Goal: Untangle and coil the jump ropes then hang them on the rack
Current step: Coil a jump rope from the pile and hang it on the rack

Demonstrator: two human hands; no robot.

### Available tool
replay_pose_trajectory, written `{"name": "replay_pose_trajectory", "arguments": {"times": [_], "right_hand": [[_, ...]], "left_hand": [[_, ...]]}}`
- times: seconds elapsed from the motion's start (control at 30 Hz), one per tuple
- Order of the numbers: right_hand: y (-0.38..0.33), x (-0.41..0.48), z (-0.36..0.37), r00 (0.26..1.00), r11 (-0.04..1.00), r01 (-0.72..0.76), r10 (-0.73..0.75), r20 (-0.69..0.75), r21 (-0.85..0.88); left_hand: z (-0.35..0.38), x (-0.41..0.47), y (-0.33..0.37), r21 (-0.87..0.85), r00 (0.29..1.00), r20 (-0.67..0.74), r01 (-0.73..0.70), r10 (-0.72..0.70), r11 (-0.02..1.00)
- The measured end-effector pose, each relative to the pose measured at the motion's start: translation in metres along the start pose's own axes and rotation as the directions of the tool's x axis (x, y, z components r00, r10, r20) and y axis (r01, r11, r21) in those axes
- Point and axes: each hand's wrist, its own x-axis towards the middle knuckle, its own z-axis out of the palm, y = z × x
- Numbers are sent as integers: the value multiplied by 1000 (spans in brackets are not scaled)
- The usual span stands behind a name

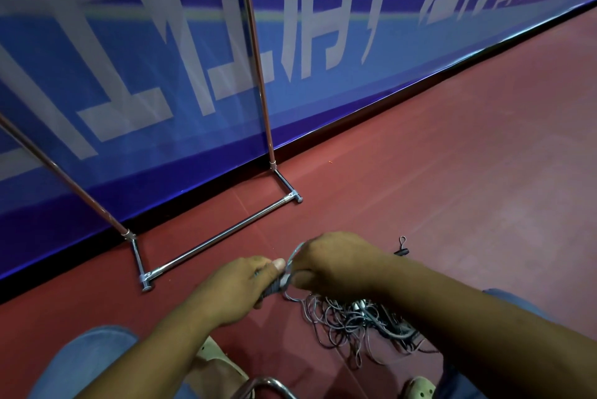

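Gripping a jump-rope handle [273, 289] low over the red floor [452, 172], both hands meet in front of the rack [223, 235].

Left hand [239, 288] is curled tight around the dark handle; right hand [332, 261] pinches thin grey cord [295, 253] at the handle's top. A tangled pile of jump ropes [361, 324] lies on the floor just beneath the right forearm, near a small black clip [401, 248].

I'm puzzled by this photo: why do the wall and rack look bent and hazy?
Head view: the wide-angle lens curves the banner edge and splays the rack poles; pale glare streaks the banner; dim light, so the ropes and hands look soft.
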Motion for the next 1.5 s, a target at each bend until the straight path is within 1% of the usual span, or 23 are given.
{"name": "replay_pose_trajectory", "arguments": {"times": [0.07,0.17,0.27,0.37,0.47,0.57,0.6,0.67,0.73,0.83,0.9,0.97,1.07,1.1,1.13,1.23,1.27,1.3,1.33,1.37,1.43,1.47,1.5], "right_hand": [[6,2,-1,1000,1000,5,-5,30,7],[11,7,-1,997,997,-62,60,43,53],[16,10,-4,987,979,-151,141,80,137],[20,9,-4,978,950,-199,176,116,240],[24,9,2,976,885,-206,151,160,418],[25,7,6,963,767,-257,155,219,588],[25,6,7,957,740,-281,165,239,611],[26,6,8,945,728,-316,182,273,608],[25,5,7,931,695,-347,173,322,630],[31,3,9,885,504,-438,95,456,744],[37,0,14,867,372,-464,8,497,804],[41,-3,21,887,226,-439,-46,460,870],[36,-4,30,913,4,-408,-5,408,913],[30,-4,30,911,-8,-413,22,413,911],[25,-4,31,902,-2,-427,65,426,904],[6,-3,30,903,124,-415,176,392,901],[0,-3,29,915,249,-391,212,344,886],[-5,-2,28,936,454,-345,233,265,822],[-10,0,30,957,668,-290,225,185,685],[-15,2,31,964,800,-266,225,142,538],[-22,1,29,967,883,-253,237,90,396],[-24,-1,28,973,917,-229,218,72,326],[-25,-4,25,980,946,-201,192,61,254]], "left_hand": [[0,-4,6,62,999,34,-31,29,998],[-3,-9,17,128,995,76,-70,60,989],[-7,-13,21,70,987,150,-72,61,995],[-11,-17,22,11,975,210,-72,68,997],[-15,-22,26,-59,958,267,-97,109,994],[-19,-24,26,-72,935,299,-176,189,982],[-20,-24,25,-67,931,301,-194,205,979],[-20,-25,23,-62,926,294,-229,237,971],[-20,-26,23,-96,921,290,-243,261,965],[-21,-27,24,-217,909,285,-247,304,944],[-22,-28,24,-320,906,265,-239,329,917],[-23,-29,24,-442,908,232,-221,349,869],[-21,-26,27,-547,941,131,-193,312,814],[-20,-24,27,-567,957,91,-178,276,804],[-19,-22,27,-578,971,49,-164,235,799],[-17,-15,23,-574,992,-67,-125,106,810],[-16,-13,21,-576,993,-95,-113,70,810],[-15,-11,21,-580,992,-121,-103,39,808],[-14,-11,21,-587,989,-145,-99,16,803],[-13,-10,22,-591,986,-167,-99,-2,800],[-12,-9,21,-560,979,-204,-102,-18,822],[-13,-8,19,-504,975,-220,-104,-11,857],[-13,-7,15,-398,973,-232,-104,10,911]]}}
